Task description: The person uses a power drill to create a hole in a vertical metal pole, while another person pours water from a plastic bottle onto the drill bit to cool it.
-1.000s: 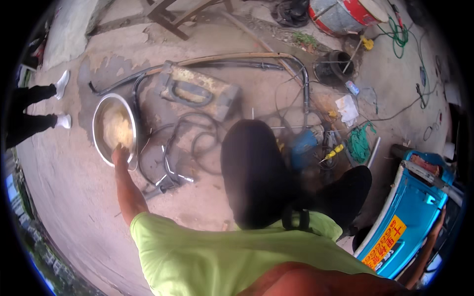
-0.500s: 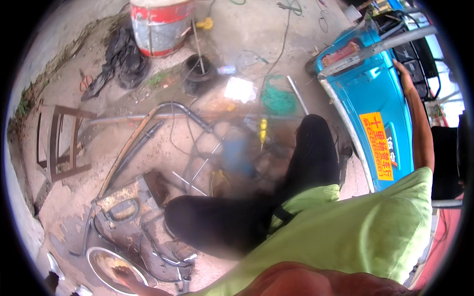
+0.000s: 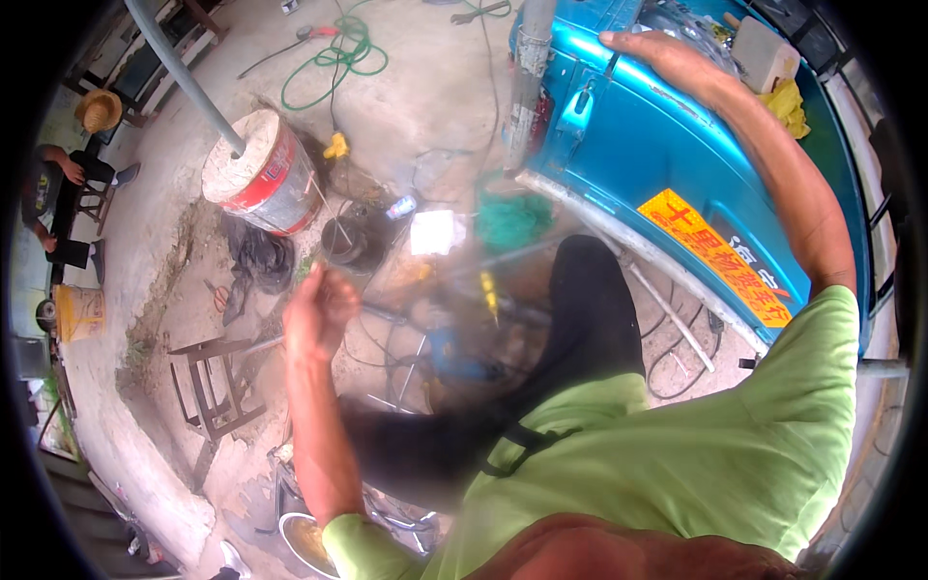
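Beside a blue metal vehicle body on a concrete yard, a person in a lime-green T-shirt lifts a bare left hand, which half a second earlier was at a round silver metal basin. The basin now lies at the lower edge of view, beside the left upper arm, partly cut off. Blur covers the left hand; its fingers look bent, but whether they hold anything cannot be told. The right hand lies on the vehicle's upper edge, as before; how firmly it grips cannot be told. An orange-yellow rectangular sticker with red characters marks the blue side, next to smaller white lettering. Pale marks show on the red band of a whitish cylindrical drum.
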Tool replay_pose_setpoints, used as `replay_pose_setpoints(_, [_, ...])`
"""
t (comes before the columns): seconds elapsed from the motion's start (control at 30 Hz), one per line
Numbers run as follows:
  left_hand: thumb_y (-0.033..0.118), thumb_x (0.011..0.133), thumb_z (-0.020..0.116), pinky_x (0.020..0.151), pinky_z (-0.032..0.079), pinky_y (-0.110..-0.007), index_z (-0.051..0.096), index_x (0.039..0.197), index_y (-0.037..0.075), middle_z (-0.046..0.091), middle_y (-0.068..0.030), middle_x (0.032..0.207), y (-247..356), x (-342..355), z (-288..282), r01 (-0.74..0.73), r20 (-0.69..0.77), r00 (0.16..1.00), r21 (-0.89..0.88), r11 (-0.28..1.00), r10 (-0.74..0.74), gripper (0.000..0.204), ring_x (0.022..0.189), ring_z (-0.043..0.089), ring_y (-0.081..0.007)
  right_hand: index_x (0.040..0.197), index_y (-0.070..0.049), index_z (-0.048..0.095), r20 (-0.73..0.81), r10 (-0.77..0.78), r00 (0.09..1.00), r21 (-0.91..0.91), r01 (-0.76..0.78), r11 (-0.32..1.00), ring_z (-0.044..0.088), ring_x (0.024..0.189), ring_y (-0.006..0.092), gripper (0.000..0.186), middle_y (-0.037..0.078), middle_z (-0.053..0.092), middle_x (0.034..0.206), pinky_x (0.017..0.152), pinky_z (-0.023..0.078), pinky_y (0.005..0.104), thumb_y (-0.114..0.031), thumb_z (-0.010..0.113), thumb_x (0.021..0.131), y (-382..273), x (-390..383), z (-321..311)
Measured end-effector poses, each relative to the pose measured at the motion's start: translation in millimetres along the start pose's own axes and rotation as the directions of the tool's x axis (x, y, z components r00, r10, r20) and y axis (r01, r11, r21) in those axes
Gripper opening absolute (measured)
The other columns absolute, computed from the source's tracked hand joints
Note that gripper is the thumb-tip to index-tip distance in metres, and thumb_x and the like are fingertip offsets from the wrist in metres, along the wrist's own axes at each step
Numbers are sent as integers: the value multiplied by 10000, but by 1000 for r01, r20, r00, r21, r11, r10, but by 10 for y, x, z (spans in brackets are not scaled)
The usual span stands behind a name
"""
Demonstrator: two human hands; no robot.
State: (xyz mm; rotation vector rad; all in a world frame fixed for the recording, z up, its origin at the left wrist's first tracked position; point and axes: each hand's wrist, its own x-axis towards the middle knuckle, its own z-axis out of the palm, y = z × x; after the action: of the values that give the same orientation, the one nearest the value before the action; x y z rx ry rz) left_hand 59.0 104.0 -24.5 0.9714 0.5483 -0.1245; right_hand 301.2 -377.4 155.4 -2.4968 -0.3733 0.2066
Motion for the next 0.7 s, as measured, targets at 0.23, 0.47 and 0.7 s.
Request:
replay_pose_setpoints(0.23, [408, 1062, 507, 1079, 501, -468, 293, 1458, -211, 535, -380, 1346, 645, 372, 3037, -112, 442, 888, -58, 992, 126, 765, 1266, 563, -463, 1249, 51, 679, -52, -102, 993, -216, 88, 972, 700, 1067, 360, 854, 268, 698, 1172, 904, 552, 450, -723, 551, 912, -45, 63, -2])
replay_pose_setpoints(0.47, [362, 1031, 588, 1110, 496, -485, 326, 1408, -193, 444, -397, 1422, 430, 401, 2882, -165, 371, 897, -227, 960, 242, 721, 1313, 517, -508, 1286, 67, 648, 41, -76, 996, -247, 84, 965, 684, 1111, 378, 899, 279, 678, 1215, 924, 550, 460, -737, 564, 893, -77, -45, -133])
replay_pose_setpoints(0.7, [353, 1000, 642, 1128, 479, -476, 254, 1456, -197, 389, -404, 1455, 440, 482, 3035, -198, 414, 875, -164, 966, 249, 813, 1310, 516, -496, 1382, 3, 601, -52, -75, 996, -257, 59, 965, 627, 1198, 395, 843, 274, 620, 1329, 1001, 517, 470, -687, 591, 897, 108, 0, -89])
